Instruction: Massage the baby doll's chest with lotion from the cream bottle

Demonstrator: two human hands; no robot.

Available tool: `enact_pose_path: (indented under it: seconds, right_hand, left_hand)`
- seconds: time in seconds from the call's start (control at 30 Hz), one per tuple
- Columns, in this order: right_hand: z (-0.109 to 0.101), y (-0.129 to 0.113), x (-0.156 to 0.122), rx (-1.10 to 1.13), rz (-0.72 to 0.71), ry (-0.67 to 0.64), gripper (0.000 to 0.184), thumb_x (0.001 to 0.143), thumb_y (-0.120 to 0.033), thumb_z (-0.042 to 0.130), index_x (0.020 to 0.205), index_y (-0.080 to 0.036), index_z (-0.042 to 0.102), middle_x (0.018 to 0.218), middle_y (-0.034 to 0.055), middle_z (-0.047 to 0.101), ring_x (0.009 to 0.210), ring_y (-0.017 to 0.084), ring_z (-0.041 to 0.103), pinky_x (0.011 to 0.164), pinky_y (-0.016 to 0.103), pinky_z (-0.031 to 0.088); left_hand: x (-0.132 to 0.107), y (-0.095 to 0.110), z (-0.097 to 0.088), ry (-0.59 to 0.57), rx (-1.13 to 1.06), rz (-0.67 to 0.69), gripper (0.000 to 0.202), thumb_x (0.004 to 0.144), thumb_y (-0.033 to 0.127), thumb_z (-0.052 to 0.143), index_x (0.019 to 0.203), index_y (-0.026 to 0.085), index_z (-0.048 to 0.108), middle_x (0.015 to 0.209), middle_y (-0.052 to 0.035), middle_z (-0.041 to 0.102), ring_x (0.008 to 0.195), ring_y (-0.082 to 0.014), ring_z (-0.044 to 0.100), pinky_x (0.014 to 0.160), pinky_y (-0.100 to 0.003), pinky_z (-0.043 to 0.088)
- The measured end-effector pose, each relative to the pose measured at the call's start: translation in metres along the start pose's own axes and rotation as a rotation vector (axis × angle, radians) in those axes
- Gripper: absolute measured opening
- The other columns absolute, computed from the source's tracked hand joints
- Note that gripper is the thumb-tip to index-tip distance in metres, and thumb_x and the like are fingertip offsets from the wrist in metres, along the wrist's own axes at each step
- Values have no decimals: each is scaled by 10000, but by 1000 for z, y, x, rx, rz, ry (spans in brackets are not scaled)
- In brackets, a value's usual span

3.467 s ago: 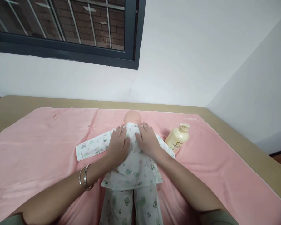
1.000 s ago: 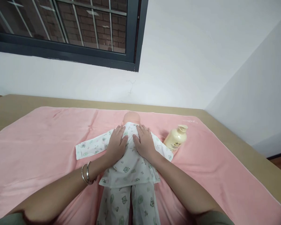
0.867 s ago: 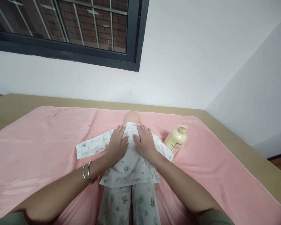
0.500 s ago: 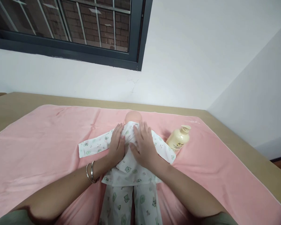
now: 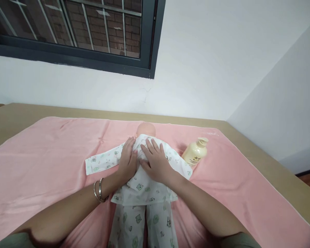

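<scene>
A baby doll (image 5: 145, 129) lies on the pink cloth, its bald head toward the wall. It wears a white printed top (image 5: 144, 191) with the sleeves spread sideways, and matching trousers (image 5: 157, 224). My left hand (image 5: 128, 158) rests along the left side of the doll's upper body, fingers stretched forward. Flat on the upper middle and right of the top lies my right hand (image 5: 157, 162), its fingers spread. Neither hand grasps anything. The doll's arms are hidden in the sleeves.
A cream pump bottle (image 5: 195, 151) stands tilted in view beside the right sleeve. The pink cloth (image 5: 54, 155) covers most of the wooden table (image 5: 250, 151). Behind are a white wall (image 5: 191, 69) and a dark-framed window (image 5: 144, 44).
My right hand has slid slightly down and its fingers have spread more over the top. My left hand stays at the doll's side. The view has shifted a little.
</scene>
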State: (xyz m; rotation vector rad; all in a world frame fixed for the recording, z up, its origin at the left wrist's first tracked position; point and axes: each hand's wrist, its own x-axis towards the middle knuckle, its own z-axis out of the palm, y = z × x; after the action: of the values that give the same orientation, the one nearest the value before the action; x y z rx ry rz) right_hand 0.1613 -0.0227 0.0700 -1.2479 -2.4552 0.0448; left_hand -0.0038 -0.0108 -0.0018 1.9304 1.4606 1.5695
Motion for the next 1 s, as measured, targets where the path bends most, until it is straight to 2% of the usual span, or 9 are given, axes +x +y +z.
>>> enact_pose_path:
  seconds: [0.17,0.3,0.43,0.53,0.63,0.7,0.77,0.87,1.0]
  right_hand:
    - [-1,-3,-1,-38,-11,92,637,935,-352,462,1506,-110,316,1611,167,185,1496,334,83,1173,603,115]
    - [-3,-10,-8,-69,-85,-45,583,965,-377,437,1486,-124,371,1581,152,288,1478,333,181,1179,558,185]
    - [-17,-20,-25,-146,-68,-156,665,928,-406,527,1486,-82,365,1555,199,320,1446,370,263,1148,546,275]
    - [-42,-23,-40,-167,-76,-253,681,908,-430,567,1466,-74,404,1516,219,379,1398,383,363,1112,539,333]
    - [-83,-16,-51,-97,-72,-368,570,951,-448,492,1441,-159,463,1383,154,571,1231,329,568,1019,469,442]
    - [-110,-4,-53,-81,-8,-329,543,971,-461,434,1449,-204,454,1387,113,577,1251,304,556,1028,446,435]
    - [-132,15,-52,-124,119,-187,577,977,-462,394,1485,-188,393,1469,113,490,1375,301,422,1103,461,352]
    - [-149,48,-46,-254,368,-3,571,989,-366,315,1484,-81,338,1512,183,406,1445,309,288,1130,502,281]
    - [-154,73,-43,-320,455,-130,370,963,-207,292,1161,-133,596,1241,171,625,1143,277,595,928,392,447]
  left_hand:
    - [1,-1,1,-11,7,-34,488,979,373,342,1434,201,371,1531,-129,377,1434,-257,329,1197,-516,258]
    - [4,3,0,-27,-28,-100,465,960,365,372,1396,209,425,1526,-120,388,1433,-258,335,1194,-523,264]
    - [9,18,-5,-62,-120,-203,413,940,353,403,1319,230,509,1513,-88,421,1432,-254,347,1194,-508,280]
    - [14,41,-9,-75,-225,-220,415,926,364,424,1303,227,532,1520,-74,420,1441,-256,334,1195,-487,282]
    - [25,77,-5,-103,-384,-242,404,911,380,454,1270,231,564,1485,-60,473,1420,-256,371,1182,-472,309]
    - [37,105,6,-158,-540,-301,374,910,365,455,1226,221,593,1415,-62,549,1374,-242,439,1165,-447,342]
    - [52,132,23,-217,-832,-474,366,927,346,399,1156,167,621,1356,-112,594,1306,-227,521,1120,-388,407]
    - [76,160,53,-389,-1184,-921,487,930,405,384,1216,64,582,1310,-228,596,1247,-258,579,1031,-346,488]
    - [93,173,85,-493,-1317,-1197,647,935,452,348,1380,-9,435,1373,-272,520,1309,-263,520,945,-299,533]
